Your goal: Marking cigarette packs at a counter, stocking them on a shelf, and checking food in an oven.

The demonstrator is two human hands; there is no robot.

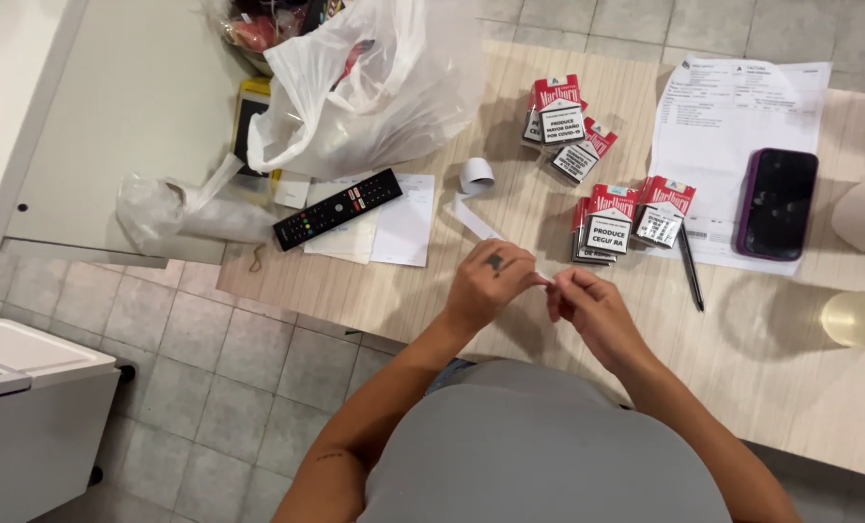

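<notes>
Hands [544, 291] pinching paper strip [471, 215] end

This looks like a small shop, seen from behind its counter: several red-and-white cigarette packs [602, 218] lie in little stacks on the wood-grain tabletop [510, 281], beside a curling strip of till receipt paper [471, 189] and a printed invoice sheet [733, 107]. A white plastic carrier bag [374, 87] with goods in it sits nearby, above a grey tiled floor [210, 368].

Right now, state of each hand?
Left hand: closed, fingertips pinching the end of the white paper strip.
Right hand: closed, pinching the same strip end, touching the left.
</notes>
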